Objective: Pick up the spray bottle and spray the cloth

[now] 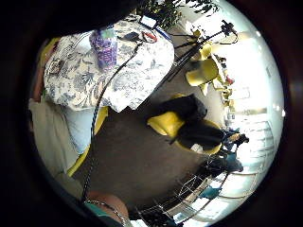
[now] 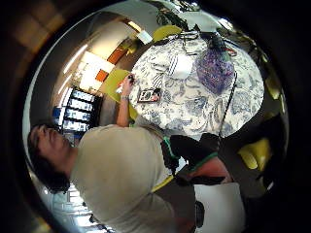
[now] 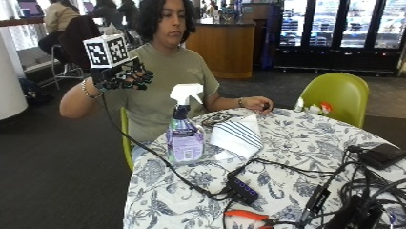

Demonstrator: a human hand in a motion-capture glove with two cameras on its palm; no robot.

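One spray bottle (image 3: 184,129), one cloth (image 3: 238,135)

Clear glossy plastic spray bottle (image 3: 184,129); soft striped cloth (image 3: 238,136).

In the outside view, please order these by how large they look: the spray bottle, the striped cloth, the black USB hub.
1-2. White-and-blue striped cloth and purple-labelled spray bottle with white trigger: too alike to rank.
3. Small black USB hub, smallest although nearest the camera.
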